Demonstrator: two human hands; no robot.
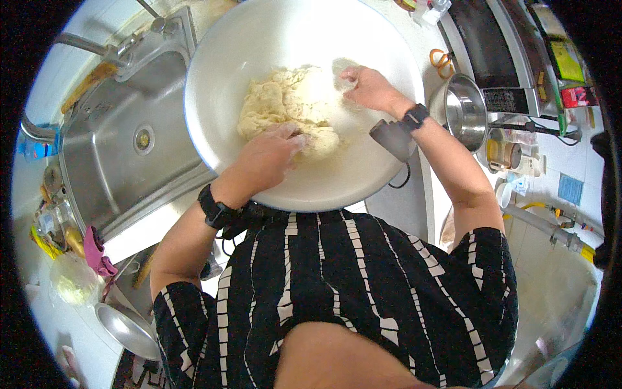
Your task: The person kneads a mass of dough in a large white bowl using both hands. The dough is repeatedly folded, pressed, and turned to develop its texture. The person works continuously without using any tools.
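Observation:
A large, lumpy mass of pale dough [286, 102] lies in a wide white basin [311, 194] with a blue rim. My left hand [272, 150] has its floury fingers pressed around the dough's near edge, beside a rounded lobe. To the right of the dough, apart from it, my right hand [369, 90] hovers close to the basin wall. Its thumb and forefinger are bent with a gap between them, and no object shows in it. Both wrists carry black bands, and a dark device hangs at the right one.
A stainless steel sink [131, 180] with a faucet adjoins the basin on the left. On the right stand a steel pot [464, 114], orange-handled scissors [441, 63], a microwave oven [486, 44] and a jar [505, 154]. A metal bowl [127, 330] sits at lower left.

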